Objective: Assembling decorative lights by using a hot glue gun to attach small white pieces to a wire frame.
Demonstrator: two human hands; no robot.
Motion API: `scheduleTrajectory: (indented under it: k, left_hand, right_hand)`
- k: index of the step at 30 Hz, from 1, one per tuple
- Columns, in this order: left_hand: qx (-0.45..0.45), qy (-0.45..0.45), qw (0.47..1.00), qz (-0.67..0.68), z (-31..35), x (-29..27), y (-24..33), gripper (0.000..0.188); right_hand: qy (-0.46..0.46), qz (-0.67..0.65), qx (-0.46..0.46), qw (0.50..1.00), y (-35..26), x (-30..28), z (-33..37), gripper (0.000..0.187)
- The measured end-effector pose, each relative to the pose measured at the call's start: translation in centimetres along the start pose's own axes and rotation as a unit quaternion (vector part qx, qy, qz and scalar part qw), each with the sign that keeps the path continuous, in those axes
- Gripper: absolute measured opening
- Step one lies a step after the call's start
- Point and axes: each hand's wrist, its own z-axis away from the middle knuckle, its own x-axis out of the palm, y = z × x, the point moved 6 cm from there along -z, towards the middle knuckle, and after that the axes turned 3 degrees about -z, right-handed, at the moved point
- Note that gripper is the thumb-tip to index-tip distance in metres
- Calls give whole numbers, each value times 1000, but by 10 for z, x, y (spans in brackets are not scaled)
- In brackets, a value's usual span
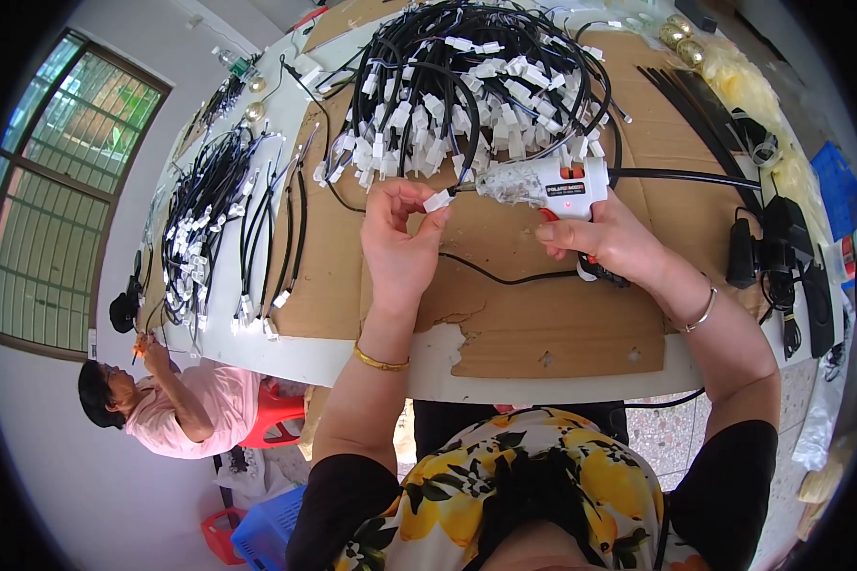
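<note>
My left hand (400,238) pinches a small white plug connector (437,201) between thumb and fingers, with a dark cable running from it. Wrapped round the grip of a white hot glue gun (581,186) is my right hand (609,238), its fingers near the red trigger. The gun's nozzle points left and ends close beside the connector; whether they touch I cannot tell. A black glue stick (681,175) sticks out of the gun's back. Beyond both hands lies a big heap of black cables with white connectors (476,95).
Brown cardboard (562,338) covers much of the white table (352,366). More cable bundles (205,219) lie at the left. Black sticks (690,124) and black power adapters (771,243) lie at the right. A co-worker in pink (195,404) sits at the table's left end.
</note>
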Motion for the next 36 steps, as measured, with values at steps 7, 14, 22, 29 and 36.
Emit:
scheduleTrajectory:
  k: [7, 14, 22, 29, 36]
  left_hand:
    - [30, -3, 999, -23, 0, 1, 2, 30]
    - [30, 0, 999, -35, 1, 2, 5, 29]
    - [30, 1, 998, -47, 1, 2, 5, 29]
    - [25, 8, 999, -21, 0, 1, 3, 30]
    - [-20, 8, 1000, 2, -1, -1, 1, 33]
  right_hand:
    - [20, 11, 20, 1000, -2, 1, 2, 21]
    - [20, 32, 27, 999, -1, 0, 1, 25]
    - [33, 21, 30, 999, 4, -2, -2, 30]
    - [-1, 15, 24, 1000, 8, -1, -3, 30]
    - [12, 1, 22, 1000, 6, -1, -2, 26]
